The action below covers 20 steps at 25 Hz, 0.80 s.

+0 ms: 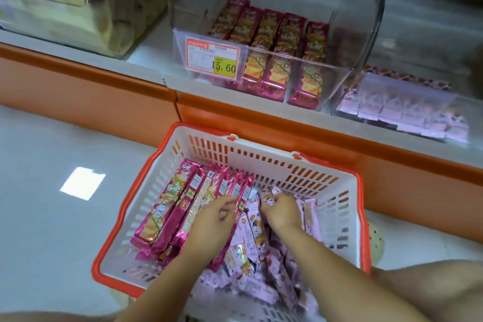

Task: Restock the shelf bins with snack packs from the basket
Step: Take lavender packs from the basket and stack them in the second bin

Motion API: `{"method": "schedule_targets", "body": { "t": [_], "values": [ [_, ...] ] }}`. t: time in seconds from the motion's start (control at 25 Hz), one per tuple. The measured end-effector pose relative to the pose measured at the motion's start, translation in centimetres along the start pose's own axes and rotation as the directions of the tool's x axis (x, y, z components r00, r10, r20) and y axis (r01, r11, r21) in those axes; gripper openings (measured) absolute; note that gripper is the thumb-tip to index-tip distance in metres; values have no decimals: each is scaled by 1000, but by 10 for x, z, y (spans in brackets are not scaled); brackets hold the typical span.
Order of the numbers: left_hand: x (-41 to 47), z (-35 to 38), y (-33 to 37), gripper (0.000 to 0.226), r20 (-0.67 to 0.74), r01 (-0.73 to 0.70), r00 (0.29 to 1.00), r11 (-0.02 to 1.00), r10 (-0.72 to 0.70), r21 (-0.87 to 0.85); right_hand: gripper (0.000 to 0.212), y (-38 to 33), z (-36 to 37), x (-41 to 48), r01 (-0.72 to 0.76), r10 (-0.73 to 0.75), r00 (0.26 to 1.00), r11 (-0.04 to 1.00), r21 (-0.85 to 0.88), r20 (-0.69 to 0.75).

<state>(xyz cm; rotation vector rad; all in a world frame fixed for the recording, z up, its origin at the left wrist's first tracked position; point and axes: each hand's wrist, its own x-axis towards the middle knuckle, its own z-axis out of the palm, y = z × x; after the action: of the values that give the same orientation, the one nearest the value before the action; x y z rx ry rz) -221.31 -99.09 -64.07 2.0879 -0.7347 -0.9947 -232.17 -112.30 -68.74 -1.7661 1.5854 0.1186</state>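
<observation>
A white basket with an orange rim stands on the floor below the shelf. Long magenta snack packs lie in its left half, pale pink packs in its right half. My left hand reaches among the magenta packs, its fingers curled round the top of one. My right hand pinches a pale pink pack near the basket's middle. On the shelf a clear bin holds a row of magenta packs behind a price tag.
To the right of the clear bin a second bin holds pale pink packs. Tan boxed goods fill the shelf's left side. An orange shelf edge runs across. Grey floor surrounds the basket; my knees show at the bottom corners.
</observation>
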Motion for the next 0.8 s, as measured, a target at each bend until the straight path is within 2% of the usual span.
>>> {"method": "schedule_targets", "body": {
  "t": [0.08, 0.16, 0.24, 0.32, 0.48, 0.8],
  "values": [
    [3, 5, 7, 36, 32, 13, 999, 1000, -12, -9, 37, 7, -14, -13, -36, 43, 998, 990, 139, -45],
    [7, 13, 13, 39, 83, 49, 996, 997, -43, -63, 37, 13, -29, -36, -8, 32, 997, 946, 324, -67],
    [10, 21, 20, 45, 156, 184, 977, 937, -143, -296, 30, 16, -43, -63, 111, -78, 992, 906, 410, -95],
    [12, 25, 29, 43, 217, 283, 956, 828, -200, -483, 28, 20, -54, -86, 216, -179, 976, 881, 422, -125],
    [5, 22, 51, 22, 249, 257, 960, 749, -126, -611, 36, 30, -68, -122, 317, -287, 949, 856, 409, -133],
    [-6, 17, 70, 19, 237, 163, 971, 772, -16, -614, 41, 33, -77, -131, 362, -318, 932, 843, 399, -172]
  ]
}}
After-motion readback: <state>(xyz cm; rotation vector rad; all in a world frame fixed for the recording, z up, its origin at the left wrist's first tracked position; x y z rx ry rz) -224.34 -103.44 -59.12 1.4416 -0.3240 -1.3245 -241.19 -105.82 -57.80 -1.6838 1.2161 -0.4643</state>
